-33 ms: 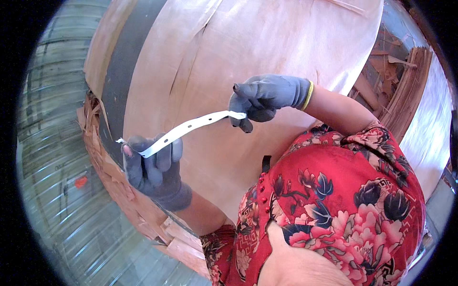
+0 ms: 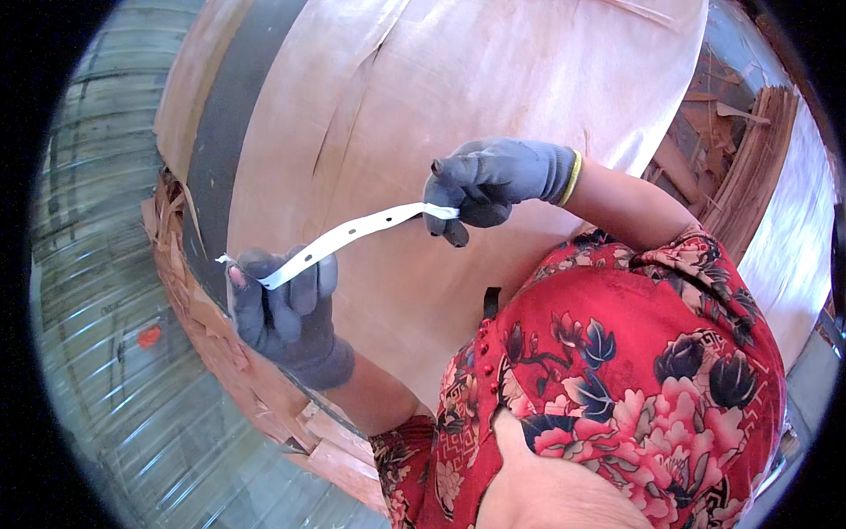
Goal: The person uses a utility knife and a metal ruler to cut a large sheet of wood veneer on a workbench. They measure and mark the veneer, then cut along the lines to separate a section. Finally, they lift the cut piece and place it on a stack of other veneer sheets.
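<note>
A narrow white perforated tape [image 2: 353, 231], with a row of small dark holes, bends in a shallow arc between my two gloved hands. My left hand [image 2: 295, 322], in a grey glove, pinches its lower end, and a crumpled tip sticks out past the thumb. The left thumb's bare tip shows through the glove. Gripped in the curled fingers of my right hand [image 2: 498, 181] is the tape's other end, twisted narrow there. That glove is grey too, with a yellow cuff. Both hands hold the tape above a large pale wood veneer sheet [image 2: 423, 79].
A dark grey band [image 2: 231, 115] crosses the left side of the veneer. Broken veneer edges [image 2: 207, 326] line its left border, beside a translucent corrugated surface [image 2: 106, 264]. At the right lie stacked veneer strips [image 2: 758, 167] and wood scraps [image 2: 696, 132].
</note>
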Motion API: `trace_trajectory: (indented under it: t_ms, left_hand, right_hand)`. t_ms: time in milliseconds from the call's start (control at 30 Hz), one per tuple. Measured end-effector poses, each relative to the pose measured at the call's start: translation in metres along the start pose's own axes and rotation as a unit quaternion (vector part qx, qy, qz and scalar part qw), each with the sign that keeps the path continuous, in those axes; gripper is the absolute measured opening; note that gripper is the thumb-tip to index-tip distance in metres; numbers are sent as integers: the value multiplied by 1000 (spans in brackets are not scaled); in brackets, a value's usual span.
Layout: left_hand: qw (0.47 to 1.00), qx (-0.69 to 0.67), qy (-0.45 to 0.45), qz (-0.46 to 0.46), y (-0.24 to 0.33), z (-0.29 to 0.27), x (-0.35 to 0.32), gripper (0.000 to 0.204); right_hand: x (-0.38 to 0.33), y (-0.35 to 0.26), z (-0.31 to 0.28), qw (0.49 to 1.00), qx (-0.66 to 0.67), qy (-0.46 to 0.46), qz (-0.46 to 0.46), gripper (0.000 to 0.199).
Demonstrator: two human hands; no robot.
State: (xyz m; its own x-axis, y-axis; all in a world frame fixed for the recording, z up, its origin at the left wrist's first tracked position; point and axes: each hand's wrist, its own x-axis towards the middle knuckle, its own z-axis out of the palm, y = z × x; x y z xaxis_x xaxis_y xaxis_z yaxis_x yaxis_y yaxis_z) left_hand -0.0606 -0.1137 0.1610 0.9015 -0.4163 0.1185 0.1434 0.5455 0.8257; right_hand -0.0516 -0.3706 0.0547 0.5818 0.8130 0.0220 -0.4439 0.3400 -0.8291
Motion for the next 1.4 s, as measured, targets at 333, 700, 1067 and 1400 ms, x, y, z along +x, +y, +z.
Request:
trace_trajectory:
  t_ms: [333,700,1067,1400]
  left_hand:
    - [1000,15,-20,12,-2,2,6,38]
    - [999,15,-28,0,6,-1,2,29]
    - [768,484,321,268,-18,27,-4,28]
    - [858,383,335,68,-40,17,-4,23]
  right_hand:
    - [-7,3,5,998,56,19,-11,38]
    - [-6,9,5,995,103,12,10,32]
    - [-5,2,15,975,-9,220,36,22]
    - [-8,26,-28,756,-527,385,48,42]
